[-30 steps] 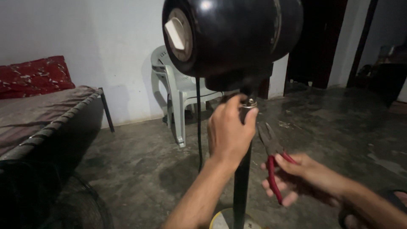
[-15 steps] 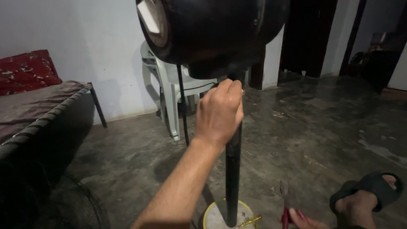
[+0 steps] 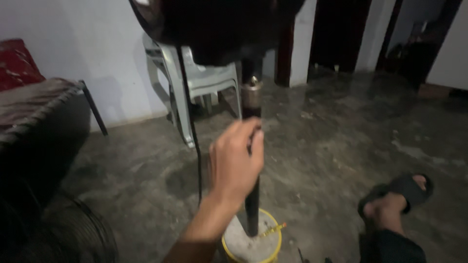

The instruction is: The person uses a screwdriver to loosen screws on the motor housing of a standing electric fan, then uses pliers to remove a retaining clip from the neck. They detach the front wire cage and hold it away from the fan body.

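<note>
Black mesh of a fan guard (image 3: 73, 234) lies on the floor at the far left, below a bed (image 3: 39, 126) with a red pillow (image 3: 17, 61). A pale plastic chair (image 3: 195, 83) stands against the wall. Centre frame, the left hand (image 3: 236, 163) wraps the black pole (image 3: 252, 204) of a standing fan, fingers (image 3: 253, 141) curled round it just under a metal collar (image 3: 252, 92). The pole rises from a yellow-rimmed concrete base (image 3: 251, 241) to the dark motor housing (image 3: 214, 24) at the top edge. A yellow-handled screwdriver (image 3: 273, 229) rests on the base. At right, a foot in a dark sandal (image 3: 397, 195) sits on the floor.

To do this well, I judge the grip should stay firm and the pole upright so the heavy head does not tip.

Half a second ago the hand sat higher, covering the collar; it has slid down. The right hand with red pliers has left view, so I cannot tell its state.
</note>
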